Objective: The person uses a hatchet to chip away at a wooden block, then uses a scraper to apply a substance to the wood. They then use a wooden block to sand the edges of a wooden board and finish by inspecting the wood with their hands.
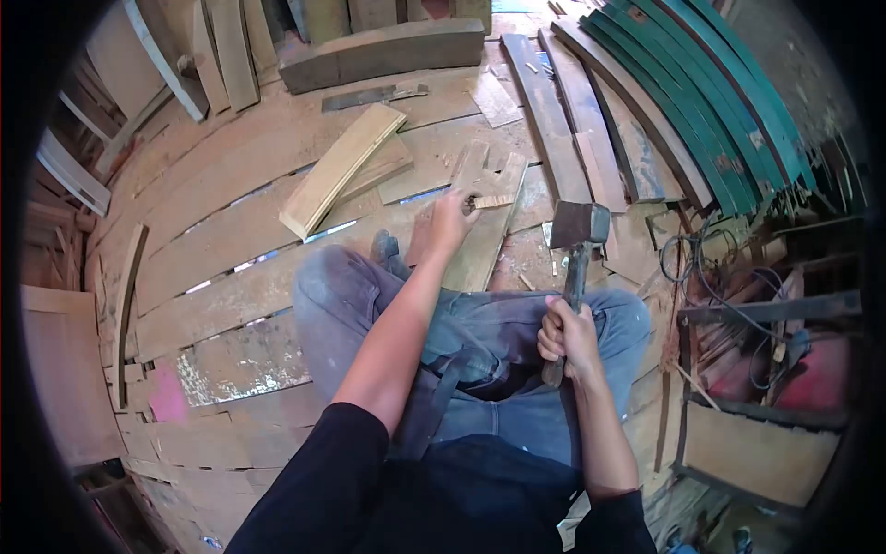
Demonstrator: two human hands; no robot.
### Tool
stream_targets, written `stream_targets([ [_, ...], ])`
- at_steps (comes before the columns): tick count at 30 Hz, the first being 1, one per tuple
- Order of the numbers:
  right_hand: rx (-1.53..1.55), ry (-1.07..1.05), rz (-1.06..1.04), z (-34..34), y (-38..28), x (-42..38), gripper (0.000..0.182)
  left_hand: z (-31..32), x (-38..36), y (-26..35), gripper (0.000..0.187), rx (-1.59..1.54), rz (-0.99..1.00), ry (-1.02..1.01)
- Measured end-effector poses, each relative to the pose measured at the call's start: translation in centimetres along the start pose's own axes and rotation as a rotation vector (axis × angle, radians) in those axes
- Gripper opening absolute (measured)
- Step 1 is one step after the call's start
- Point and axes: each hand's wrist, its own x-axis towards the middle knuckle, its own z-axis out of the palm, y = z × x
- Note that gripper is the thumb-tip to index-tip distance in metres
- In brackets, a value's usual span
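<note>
My left hand (452, 222) is closed around the near end of a small light wood piece (495, 200), above a wooden board (482, 242) that lies in front of my crossed legs. A notch shows at the board's far end. In my right hand (569, 334) is the handle of a hammer (580, 226), held upright over my right knee, its blocky head at the top. The hammer head is to the right of the board and apart from it. My left fingertips are partly hidden, and so is the board under my left hand.
Two pale planks (346, 171) lie crossed at the front left. A thick curved beam (383, 55) stands at the back. Long boards (544, 115) and green curved slats (683, 102) fill the back right. Cables (706, 258) hang at the right, above a wooden box (757, 452).
</note>
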Motion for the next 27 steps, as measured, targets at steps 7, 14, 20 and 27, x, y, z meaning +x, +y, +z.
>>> stream_targets([
  [7, -0.086, -0.034, 0.137, 2.0, -0.2, 7.6, 0.039, 0.6, 0.4, -3.7, 0.032, -0.020, -0.001, -0.009],
  [14, -0.370, 0.032, 0.072, 3.3, 0.6, 10.9, 0.037, 3.7, 0.9, -6.8, 0.030, -0.271, 0.032, 0.060],
  [20, -0.420, -0.009, 0.081, 3.1, 3.0, 13.7, 0.035, 3.9, 0.9, -7.2, 0.029, -0.314, 0.015, 0.078],
  [27, -0.407, -0.064, 0.239, 3.2, 1.9, 14.3, 0.036, 4.0, 1.1, -7.3, 0.028, -0.322, 0.000, 0.087],
])
